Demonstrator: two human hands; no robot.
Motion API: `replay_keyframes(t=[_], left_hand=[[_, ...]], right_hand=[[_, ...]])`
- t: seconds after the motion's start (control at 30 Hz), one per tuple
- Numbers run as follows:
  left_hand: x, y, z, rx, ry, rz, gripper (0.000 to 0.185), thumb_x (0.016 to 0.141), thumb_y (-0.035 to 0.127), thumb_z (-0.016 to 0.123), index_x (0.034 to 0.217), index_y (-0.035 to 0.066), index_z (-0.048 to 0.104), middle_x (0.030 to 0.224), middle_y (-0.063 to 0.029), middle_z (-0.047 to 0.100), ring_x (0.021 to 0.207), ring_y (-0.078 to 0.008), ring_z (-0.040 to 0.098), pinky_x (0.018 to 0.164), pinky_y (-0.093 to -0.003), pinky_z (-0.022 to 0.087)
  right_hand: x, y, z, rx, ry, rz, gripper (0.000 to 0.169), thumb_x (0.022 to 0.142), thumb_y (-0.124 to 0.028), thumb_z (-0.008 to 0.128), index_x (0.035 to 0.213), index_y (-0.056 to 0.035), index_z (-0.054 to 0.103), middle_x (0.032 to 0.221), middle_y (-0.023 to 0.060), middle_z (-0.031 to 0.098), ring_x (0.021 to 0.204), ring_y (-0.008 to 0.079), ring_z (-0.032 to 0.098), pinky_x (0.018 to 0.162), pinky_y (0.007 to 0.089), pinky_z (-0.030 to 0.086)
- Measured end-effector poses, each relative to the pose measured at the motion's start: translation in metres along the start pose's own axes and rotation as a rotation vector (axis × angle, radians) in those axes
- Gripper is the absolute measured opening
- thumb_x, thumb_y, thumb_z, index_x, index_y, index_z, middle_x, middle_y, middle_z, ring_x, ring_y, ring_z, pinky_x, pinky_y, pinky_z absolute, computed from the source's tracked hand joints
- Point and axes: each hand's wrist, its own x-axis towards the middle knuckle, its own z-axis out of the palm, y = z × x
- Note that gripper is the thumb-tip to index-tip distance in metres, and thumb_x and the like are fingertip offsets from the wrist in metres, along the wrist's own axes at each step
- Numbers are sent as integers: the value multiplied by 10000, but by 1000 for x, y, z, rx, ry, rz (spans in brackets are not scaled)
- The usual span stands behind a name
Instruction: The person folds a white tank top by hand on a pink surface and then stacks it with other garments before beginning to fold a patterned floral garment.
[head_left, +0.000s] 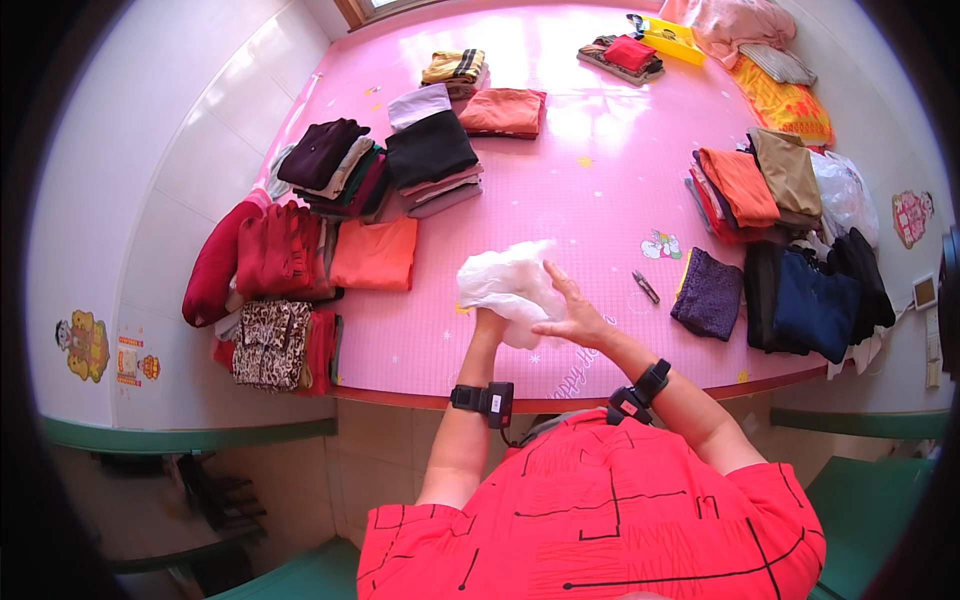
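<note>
A crumpled, translucent white plastic bag (504, 279) is between my hands above the pink patterned table cover (555, 202). My left hand (491, 321) is mostly hidden under or inside the bag, so its fingers cannot be made out. At the bag's right side is my right hand (576, 311), thumb and fingers spread apart, its fingertips at the bag's edge. Whether they pinch the plastic is not clear. To the right of my right hand lies a pair of thread snips (646, 287), near a folded purple patterned cloth (707, 294).
Folded clothes stand in stacks on both sides: an orange garment (375, 253), leopard-print cloth (270, 343) and black cloth (431, 150) on the left; orange cloth (739, 187) and navy cloth (814, 304) on the right. A yellow bag (671, 41) lies far back. Walls flank the table.
</note>
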Motion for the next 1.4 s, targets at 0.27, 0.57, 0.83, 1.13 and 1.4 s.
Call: replay_keyframes(t=[0.27,0.57,0.83,1.13,1.4], left_hand=[[-16,13,24,-642,-555,-82,489,876,242,645,1296,65,468,1269,-81,514,1141,-194,505,983,-362,432],[28,114,106,-657,-719,-470,484,939,186,522,1381,57,376,1332,-120,479,1196,-271,500,946,-396,448],[15,47,232,231,-567,-409,651,870,283,633,1393,30,340,1297,-278,452,1135,-326,535,924,-420,451],[40,60,390,215,-207,-434,764,797,400,717,1297,-91,412,1205,-247,518,1092,-301,528,919,-392,422],[57,36,389,144,-343,-610,751,659,298,845,1173,-78,448,1004,-150,606,850,-235,614,774,-330,501]], right_hand=[[-28,20,-24,495,-25,190,775,690,-229,810,1337,-67,417,1240,101,555,1134,174,520,980,325,423],[-88,44,-166,353,671,259,520,726,-117,731,1203,-28,542,1068,89,651,982,146,595,864,311,481],[-235,48,-432,-552,1405,44,643,713,-104,695,1278,64,437,1219,247,546,1134,347,540,979,391,409],[-450,107,-690,-964,1913,140,588,743,-38,645,1288,20,430,1219,233,543,1140,377,524,955,415,408],[-495,213,-779,-1110,1632,528,631,686,-33,667,1281,-79,460,1207,185,539,1140,391,503,960,416,411]])
